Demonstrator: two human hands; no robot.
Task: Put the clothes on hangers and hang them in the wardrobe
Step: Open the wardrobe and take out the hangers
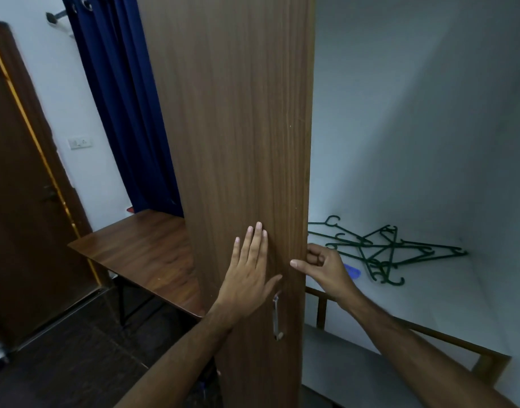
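A tall brown wooden wardrobe door (238, 128) stands in the middle of the head view, with a metal handle (277, 316) low on its face. My left hand (249, 275) presses flat on the door, fingers straight. My right hand (323, 267) grips the door's right edge, fingers curled round behind it and thumb on the front. A heap of several dark green plastic hangers (382, 251) lies on a white surface (429, 290) to the right, behind the door. No clothes are in view.
A wooden table (144, 251) stands left of the wardrobe door, below a navy curtain (123, 107). A brown room door (20, 207) is at far left. A wooden rail (429, 331) runs along the near side of the white surface. A small blue object (353, 272) lies by the hangers.
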